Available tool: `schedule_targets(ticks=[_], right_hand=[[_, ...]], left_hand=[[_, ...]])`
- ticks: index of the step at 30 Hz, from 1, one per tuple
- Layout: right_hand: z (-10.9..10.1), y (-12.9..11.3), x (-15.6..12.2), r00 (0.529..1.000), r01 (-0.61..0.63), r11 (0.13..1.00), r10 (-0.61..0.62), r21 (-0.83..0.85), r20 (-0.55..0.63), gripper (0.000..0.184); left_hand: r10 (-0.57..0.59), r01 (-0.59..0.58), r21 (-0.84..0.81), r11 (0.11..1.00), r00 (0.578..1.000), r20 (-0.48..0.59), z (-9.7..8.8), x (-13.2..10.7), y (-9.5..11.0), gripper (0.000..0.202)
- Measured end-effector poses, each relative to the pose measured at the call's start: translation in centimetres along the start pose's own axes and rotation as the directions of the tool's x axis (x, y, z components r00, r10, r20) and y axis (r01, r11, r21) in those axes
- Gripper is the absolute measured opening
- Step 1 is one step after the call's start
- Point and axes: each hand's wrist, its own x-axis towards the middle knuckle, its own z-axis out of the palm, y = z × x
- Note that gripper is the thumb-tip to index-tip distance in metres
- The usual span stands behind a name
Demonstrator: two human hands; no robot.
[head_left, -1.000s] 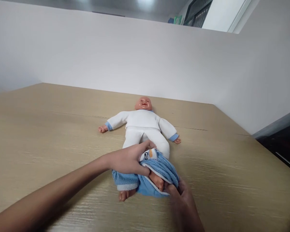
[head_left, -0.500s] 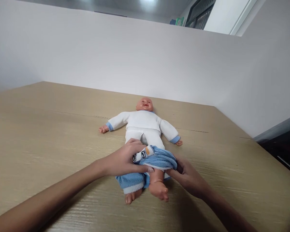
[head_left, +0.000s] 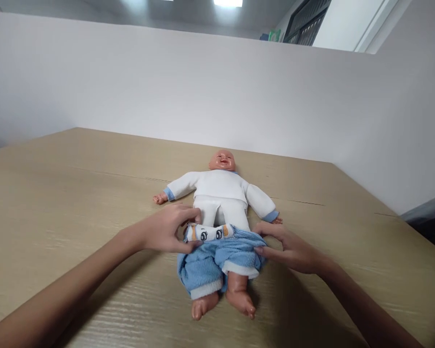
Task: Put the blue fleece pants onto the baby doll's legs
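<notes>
A baby doll [head_left: 221, 191] lies on its back on the wooden table [head_left: 58, 193], head away from me, in a white top with blue cuffs. Blue fleece trousers [head_left: 217, 258] with white cuffs cover its legs up to the thighs, and both bare feet stick out toward me. My left hand [head_left: 163, 229] pinches the left side of the trousers' waistband, which has a white patch with cartoon eyes. My right hand [head_left: 290, 246] grips the right side of the waistband, close to the doll's hand.
White partition walls [head_left: 203, 87] close the table at the back and right. The table's right edge drops to a dark area [head_left: 427, 227] at the far right.
The trousers went up the doll's legs from the feet to the thighs. Both feet now show. My right hand moved from the trouser leg by the foot to the waistband.
</notes>
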Motion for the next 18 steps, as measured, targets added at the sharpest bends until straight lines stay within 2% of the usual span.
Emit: schedule_targets(ticks=[4, 8, 10, 12, 15, 18], right_hand=[[2.2, 2.1, 0.1, 0.99, -0.091, 0.969, 0.114, 0.232, -0.087, 0.038], [5.0, 3.0, -0.2, 0.939, -0.135, 0.851, 0.274, 0.508, -0.209, 0.029], [6.0, 3.1, -0.2, 0.916, -0.135, 0.789, 0.33, 0.6, -0.229, 0.029], [6.6, 3.3, 0.0, 0.924, -0.129, 0.75, 0.329, 0.648, -0.196, 0.036], [6.7, 3.6, 0.2, 0.946, -0.107, 0.751, 0.277, 0.651, -0.165, 0.045], [6.5, 3.3, 0.4, 0.942, -0.09, 0.771, 0.271, 0.63, -0.197, 0.045]], left_hand=[[-0.06, 0.076, -0.139, 0.987, 0.991, 0.117, -0.3, -1.3, -1.2, 0.031], [-0.037, 0.105, -0.381, 0.919, 0.983, 0.181, 0.6, -1.9, -2.3, 0.035], [-0.017, 0.098, -0.519, 0.849, 0.987, 0.159, 1.7, -1.7, -2.9, 0.034], [-0.025, 0.08, -0.63, 0.773, 0.995, 0.096, 3.0, -1.3, -3.5, 0.033], [-0.096, 0.056, -0.732, 0.679, 0.995, -0.012, 4.5, -0.6, -4.5, 0.043], [-0.165, 0.085, -0.765, 0.638, 0.986, -0.028, 5.2, -0.2, -5.2, 0.055]])
